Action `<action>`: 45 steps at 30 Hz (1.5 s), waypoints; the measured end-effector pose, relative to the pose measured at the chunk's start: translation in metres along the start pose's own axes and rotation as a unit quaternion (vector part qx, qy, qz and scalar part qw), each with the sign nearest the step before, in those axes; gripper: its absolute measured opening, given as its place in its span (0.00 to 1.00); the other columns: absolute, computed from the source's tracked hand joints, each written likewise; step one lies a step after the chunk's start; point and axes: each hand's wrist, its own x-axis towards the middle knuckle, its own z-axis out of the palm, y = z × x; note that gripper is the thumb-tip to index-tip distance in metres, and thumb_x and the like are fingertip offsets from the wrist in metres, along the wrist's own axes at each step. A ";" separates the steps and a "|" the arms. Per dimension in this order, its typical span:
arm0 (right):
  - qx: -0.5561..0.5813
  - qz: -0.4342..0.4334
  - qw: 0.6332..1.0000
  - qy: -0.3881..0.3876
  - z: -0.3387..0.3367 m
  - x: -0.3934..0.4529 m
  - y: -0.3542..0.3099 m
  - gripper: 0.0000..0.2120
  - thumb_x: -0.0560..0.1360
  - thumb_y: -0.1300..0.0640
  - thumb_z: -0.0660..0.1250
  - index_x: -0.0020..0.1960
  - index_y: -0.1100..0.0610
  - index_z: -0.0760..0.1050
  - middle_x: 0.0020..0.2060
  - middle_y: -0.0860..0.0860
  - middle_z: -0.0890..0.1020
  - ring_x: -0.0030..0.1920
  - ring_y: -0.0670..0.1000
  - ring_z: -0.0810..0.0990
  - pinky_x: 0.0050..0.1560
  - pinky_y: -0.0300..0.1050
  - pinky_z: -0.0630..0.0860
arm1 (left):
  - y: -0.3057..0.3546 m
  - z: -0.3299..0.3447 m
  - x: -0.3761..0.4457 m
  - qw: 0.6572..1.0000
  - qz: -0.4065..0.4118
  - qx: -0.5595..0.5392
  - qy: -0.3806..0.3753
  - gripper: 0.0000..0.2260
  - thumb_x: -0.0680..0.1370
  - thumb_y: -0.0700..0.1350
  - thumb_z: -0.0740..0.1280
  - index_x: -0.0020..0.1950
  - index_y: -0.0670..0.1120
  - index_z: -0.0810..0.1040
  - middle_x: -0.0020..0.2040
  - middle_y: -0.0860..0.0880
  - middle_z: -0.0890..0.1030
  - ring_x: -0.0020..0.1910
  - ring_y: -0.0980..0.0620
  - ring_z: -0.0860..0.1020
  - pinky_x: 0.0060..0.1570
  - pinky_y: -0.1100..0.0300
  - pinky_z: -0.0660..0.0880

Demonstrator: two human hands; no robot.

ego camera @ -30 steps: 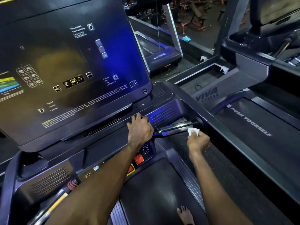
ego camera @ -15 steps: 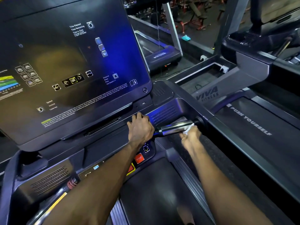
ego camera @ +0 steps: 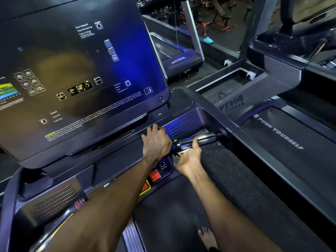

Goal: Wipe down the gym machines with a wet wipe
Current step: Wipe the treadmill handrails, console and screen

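**Wipe now under the handlebar sensor grip**

While your left hand (ego camera: 156,142) stays planted on the console ledge, fingers curled over its edge and holding nothing else, your right hand (ego camera: 189,157) has rolled palm-up beneath the chrome handlebar (ego camera: 198,140). A sec ago it sat at the bar's outer end w/ the wet wipe (ego camera: 183,151) showing on top; now it's slid inward toward the console and dropped below the bar. Wipe is only a white sliver between palm and bar, so can't tell how much is bunched in there. Right fingers curl up around the bar's far side, thumb pointing up along the near side, pressing the wipe to the underside.

Meaning, imo: top of the grip looks covered, underside is the pass in hand. Next is prob the black sleeve nearer the console, then the STOP button (ego camera: 155,175) area and treadmill console screen (ego camera: 76,73). Wet wipe near buttons: go light.
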 end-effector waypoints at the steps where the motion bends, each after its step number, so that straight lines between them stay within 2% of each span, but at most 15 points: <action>1: -0.022 0.012 1.000 0.000 -0.003 -0.002 0.000 0.30 0.76 0.32 0.60 0.50 0.59 0.81 0.44 0.59 0.85 0.45 0.57 0.82 0.53 0.49 0.77 | 0.000 0.000 0.000 1.000 0.000 -0.003 0.000 0.12 0.77 0.45 0.59 0.54 0.43 0.79 0.56 0.43 0.74 0.58 0.41 0.72 0.57 0.37 0.70; 6: -0.153 -0.002 0.987 0.041 -0.008 -0.002 0.002 0.12 0.82 0.50 0.62 0.50 0.58 0.76 0.41 0.56 0.81 0.40 0.54 0.80 0.41 0.50 0.77 | -0.001 0.000 -0.002 1.000 0.009 -0.006 -0.002 0.12 0.78 0.46 0.59 0.55 0.43 0.79 0.55 0.43 0.73 0.58 0.42 0.71 0.57 0.37 0.70; 12: -0.305 0.013 0.952 0.012 -0.019 -0.028 -0.029 0.17 0.84 0.58 0.53 0.52 0.63 0.79 0.41 0.56 0.85 0.41 0.53 0.83 0.40 0.47 0.80 | -0.001 0.000 -0.001 1.000 0.007 0.002 0.002 0.12 0.77 0.46 0.59 0.55 0.44 0.79 0.56 0.44 0.74 0.58 0.41 0.72 0.56 0.38 0.70; 14: -0.352 -0.085 0.931 0.038 -0.008 -0.029 -0.044 0.14 0.82 0.58 0.57 0.46 0.61 0.79 0.37 0.56 0.84 0.36 0.54 0.82 0.35 0.46 0.80 | 0.000 0.000 -0.001 1.000 -0.001 -0.003 0.001 0.12 0.78 0.45 0.59 0.54 0.44 0.79 0.56 0.44 0.73 0.58 0.41 0.71 0.56 0.39 0.70; 15: -0.418 -0.180 0.887 0.081 -0.003 -0.024 -0.050 0.13 0.80 0.58 0.60 0.44 0.61 0.80 0.37 0.56 0.83 0.36 0.58 0.82 0.36 0.49 0.80 | 0.001 0.000 -0.001 1.000 -0.005 -0.005 -0.001 0.12 0.78 0.45 0.58 0.55 0.44 0.79 0.56 0.44 0.73 0.58 0.41 0.71 0.56 0.39 0.70; 17: -0.588 -0.359 0.711 0.142 0.004 -0.012 -0.056 0.09 0.76 0.61 0.64 0.48 0.61 0.83 0.43 0.58 0.85 0.47 0.62 0.82 0.48 0.53 0.79 | 0.002 -0.001 -0.001 1.000 -0.009 -0.004 -0.007 0.13 0.79 0.46 0.58 0.56 0.44 0.79 0.57 0.44 0.73 0.59 0.41 0.71 0.57 0.39 0.69; 18: -0.662 -0.395 0.626 0.115 0.006 -0.007 -0.053 0.12 0.74 0.63 0.65 0.53 0.58 0.83 0.49 0.57 0.85 0.53 0.61 0.81 0.54 0.53 0.76 | 0.001 -0.001 0.000 1.000 -0.009 -0.001 -0.009 0.14 0.79 0.46 0.57 0.56 0.44 0.78 0.57 0.44 0.73 0.59 0.41 0.70 0.57 0.39 0.69; 21: -0.847 -0.370 0.382 -0.029 0.007 -0.006 -0.031 0.13 0.75 0.61 0.63 0.57 0.51 0.79 0.54 0.49 0.80 0.61 0.54 0.76 0.63 0.55 0.64 | 0.000 -0.001 0.000 1.000 -0.009 0.004 -0.013 0.14 0.78 0.47 0.58 0.58 0.44 0.78 0.58 0.43 0.73 0.60 0.40 0.71 0.56 0.38 0.69; 22: -0.864 -0.368 0.339 -0.052 0.004 -0.005 -0.029 0.11 0.76 0.59 0.62 0.56 0.52 0.78 0.55 0.49 0.79 0.62 0.53 0.74 0.64 0.57 0.61 | 0.000 -0.001 0.000 1.000 -0.008 -0.001 -0.013 0.14 0.78 0.47 0.59 0.58 0.44 0.78 0.58 0.43 0.73 0.60 0.41 0.71 0.56 0.38 0.69; 29: -0.901 -0.268 0.339 0.032 -0.016 0.009 -0.092 0.21 0.82 0.45 0.49 0.61 0.52 0.77 0.62 0.51 0.79 0.64 0.58 0.71 0.64 0.62 0.60 | -0.002 -0.003 -0.001 1.000 -0.004 -0.015 -0.021 0.12 0.79 0.47 0.59 0.57 0.45 0.78 0.58 0.45 0.71 0.59 0.44 0.70 0.57 0.39 0.69; 35: -0.919 -0.300 0.234 0.105 -0.041 0.001 -0.129 0.15 0.82 0.50 0.54 0.60 0.52 0.77 0.55 0.51 0.83 0.61 0.58 0.69 0.58 0.58 0.64 | -0.003 -0.002 0.000 0.999 -0.006 -0.025 -0.031 0.12 0.80 0.47 0.58 0.57 0.46 0.77 0.59 0.47 0.71 0.60 0.46 0.69 0.58 0.41 0.69; 37: -0.915 -0.298 0.250 0.103 -0.035 0.000 -0.135 0.12 0.81 0.55 0.58 0.59 0.54 0.77 0.55 0.53 0.83 0.62 0.59 0.70 0.59 0.56 0.67 | -0.002 -0.004 0.000 0.999 -0.010 -0.026 -0.030 0.12 0.80 0.47 0.58 0.58 0.47 0.77 0.60 0.47 0.70 0.60 0.46 0.68 0.57 0.42 0.69; 39: -0.884 -0.310 0.337 0.091 -0.028 0.005 -0.142 0.11 0.81 0.55 0.60 0.58 0.56 0.78 0.55 0.58 0.83 0.60 0.62 0.75 0.56 0.52 0.72 | -0.003 -0.003 0.000 0.999 -0.014 -0.029 -0.034 0.12 0.80 0.47 0.58 0.58 0.47 0.77 0.60 0.48 0.71 0.60 0.46 0.68 0.56 0.43 0.69; 42: -0.728 -0.323 0.599 0.083 -0.013 0.014 -0.145 0.10 0.80 0.57 0.65 0.50 0.60 0.82 0.47 0.61 0.84 0.50 0.60 0.82 0.47 0.42 0.76 | -0.003 -0.002 -0.002 0.999 -0.021 -0.036 -0.029 0.11 0.81 0.47 0.57 0.57 0.49 0.76 0.60 0.48 0.72 0.59 0.47 0.69 0.56 0.45 0.69; 45: -0.557 -0.303 0.772 0.052 0.003 0.027 -0.135 0.06 0.72 0.61 0.72 0.36 0.58 0.83 0.37 0.58 0.84 0.38 0.56 0.83 0.40 0.46 0.82 | -0.001 -0.002 -0.003 0.996 -0.046 -0.076 -0.010 0.11 0.80 0.46 0.57 0.56 0.49 0.77 0.58 0.48 0.74 0.58 0.46 0.71 0.57 0.46 0.69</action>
